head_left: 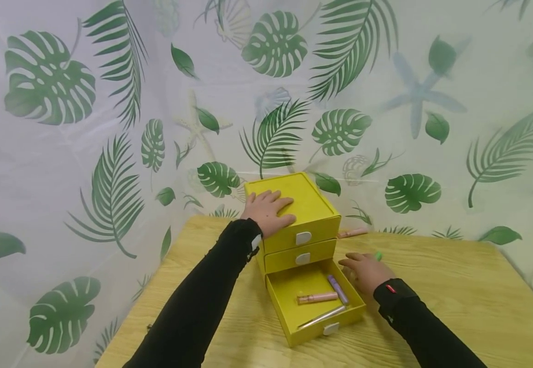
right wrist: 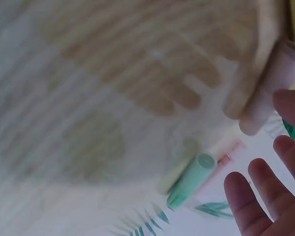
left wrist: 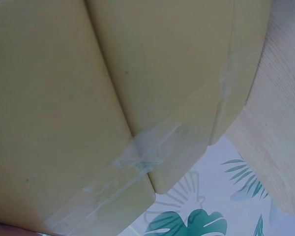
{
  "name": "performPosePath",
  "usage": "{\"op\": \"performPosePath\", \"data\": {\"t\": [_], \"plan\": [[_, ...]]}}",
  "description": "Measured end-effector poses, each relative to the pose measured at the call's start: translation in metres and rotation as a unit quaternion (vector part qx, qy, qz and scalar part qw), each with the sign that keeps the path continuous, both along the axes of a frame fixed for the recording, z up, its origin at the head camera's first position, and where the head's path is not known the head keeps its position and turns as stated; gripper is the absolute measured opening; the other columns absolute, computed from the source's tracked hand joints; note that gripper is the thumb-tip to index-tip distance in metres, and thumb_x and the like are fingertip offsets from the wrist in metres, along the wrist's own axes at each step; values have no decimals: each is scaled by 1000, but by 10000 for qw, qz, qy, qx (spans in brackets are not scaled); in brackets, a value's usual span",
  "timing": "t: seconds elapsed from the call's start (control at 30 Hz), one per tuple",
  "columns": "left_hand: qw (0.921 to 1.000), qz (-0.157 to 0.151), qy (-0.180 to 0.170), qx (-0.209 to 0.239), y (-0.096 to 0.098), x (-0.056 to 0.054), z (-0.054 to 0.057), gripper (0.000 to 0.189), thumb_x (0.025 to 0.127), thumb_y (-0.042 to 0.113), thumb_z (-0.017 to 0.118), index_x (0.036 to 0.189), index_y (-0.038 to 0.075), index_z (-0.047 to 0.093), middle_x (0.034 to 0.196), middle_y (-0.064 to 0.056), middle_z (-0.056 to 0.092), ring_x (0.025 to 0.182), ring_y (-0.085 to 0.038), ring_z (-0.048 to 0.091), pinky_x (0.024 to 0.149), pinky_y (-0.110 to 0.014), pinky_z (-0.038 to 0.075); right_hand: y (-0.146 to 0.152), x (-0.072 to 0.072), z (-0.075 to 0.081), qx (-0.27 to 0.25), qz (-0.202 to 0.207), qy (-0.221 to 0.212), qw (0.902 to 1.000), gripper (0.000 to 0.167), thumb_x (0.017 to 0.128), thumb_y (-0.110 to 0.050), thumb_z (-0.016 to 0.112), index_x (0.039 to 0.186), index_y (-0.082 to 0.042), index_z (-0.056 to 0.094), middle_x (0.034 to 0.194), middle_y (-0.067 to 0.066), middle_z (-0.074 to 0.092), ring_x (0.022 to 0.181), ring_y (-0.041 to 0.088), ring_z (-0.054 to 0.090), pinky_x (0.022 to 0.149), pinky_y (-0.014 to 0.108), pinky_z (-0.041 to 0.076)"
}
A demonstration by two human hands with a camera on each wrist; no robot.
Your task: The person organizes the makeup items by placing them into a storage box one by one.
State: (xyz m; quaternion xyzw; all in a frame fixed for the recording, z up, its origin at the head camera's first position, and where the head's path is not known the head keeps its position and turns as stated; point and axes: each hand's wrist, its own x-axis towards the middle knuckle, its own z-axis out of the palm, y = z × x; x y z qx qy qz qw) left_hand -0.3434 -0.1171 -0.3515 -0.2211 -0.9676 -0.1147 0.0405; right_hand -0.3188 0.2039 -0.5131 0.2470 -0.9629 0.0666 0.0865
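A yellow three-drawer box (head_left: 301, 197) stands on the table with its bottom drawer (head_left: 289, 322) pulled out. Inside that drawer lie a pink tube (head_left: 317, 298), a purple tube (head_left: 337, 290) and a slim silver stick (head_left: 321, 317). My left hand (head_left: 268, 212) rests on the box top, fingers spread. Beside the box's right side, my right hand (head_left: 369, 273) hovers low with fingers extended. A green tube (right wrist: 192, 179) shows beyond its fingers. Close to the thumb is a pale lilac tube (right wrist: 273, 86); whether they touch is hidden.
Another pink tube (head_left: 353, 233) lies behind the box on the right. The wooden table (head_left: 455, 286) reaches back to a leaf-patterned curtain (head_left: 386, 153). Clear tape (left wrist: 147, 152) crosses the yellow panels in the left wrist view.
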Motion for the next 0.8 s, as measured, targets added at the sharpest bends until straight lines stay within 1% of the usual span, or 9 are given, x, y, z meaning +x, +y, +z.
{"op": "performPosePath", "data": {"t": [0.1,0.17,0.23,0.33,0.47,0.57,0.63,0.73,0.8], "plan": [[10000,22,-2,-26,0,-1,0,62,102,59,43,157,31,41,165,-4,30,152,-27,21,123,-55,8,-3,0,-4,16,-8,-12,10000,38,91,-3,70,129,-9,69,137,18,61,120,48,56,92,60,52],[10000,31,0,-25,0,-2,-1,62,102,59,42,157,31,41,165,-3,29,153,-26,20,123,-55,7,-3,-1,-6,91,77,10,9999,35,92,-6,70,127,-9,71,135,17,62,120,47,57,94,59,51],[10000,28,-10,-24,0,0,-1,62,102,59,42,157,30,41,165,-4,29,153,-27,20,123,-55,7,-2,-2,-9,152,174,21,9997,31,91,-7,72,123,-9,73,132,16,65,120,45,58,95,57,51],[10000,-1,-20,-18,0,1,0,62,102,59,42,157,30,41,165,-4,29,153,-27,20,123,-55,8,2,-4,-15,178,382,146,9990,22,91,-10,73,113,-11,76,122,13,69,114,39,62,97,53,50],[10000,-23,-21,-10,0,2,0,61,102,58,43,157,30,42,165,-4,30,152,-27,21,123,-55,8,5,-2,-14,179,496,261,9983,14,89,-9,73,101,-12,78,105,6,72,102,30,66,96,48,49],[10000,1,-35,-30,0,0,-1,61,103,59,43,157,30,41,165,-4,29,153,-27,20,123,-55,7,7,1,-11,160,468,250,9985,10,89,-10,74,97,-12,78,94,2,70,93,25,65,91,46,49],[10000,21,-37,-49,0,0,-1,61,103,59,43,157,31,40,165,-3,29,153,-27,19,123,-55,7,8,3,-10,114,413,168,9989,7,89,-13,75,96,-13,78,90,-1,68,89,24,64,89,46,50],[10000,29,-29,-80,0,0,0,61,102,59,43,157,31,40,165,-3,28,153,-27,19,123,-55,7,12,3,-10,-48,172,-87,9998,5,91,-20,75,95,-17,77,87,-5,66,84,20,63,83,43,53],[10000,14,-17,-89,0,1,1,61,103,59,43,157,31,40,165,-3,29,153,-27,20,123,-55,8,14,3,-8,-244,-25,-306,9992,7,93,-24,74,97,-19,76,87,-7,66,82,18,63,77,43,54]]}}
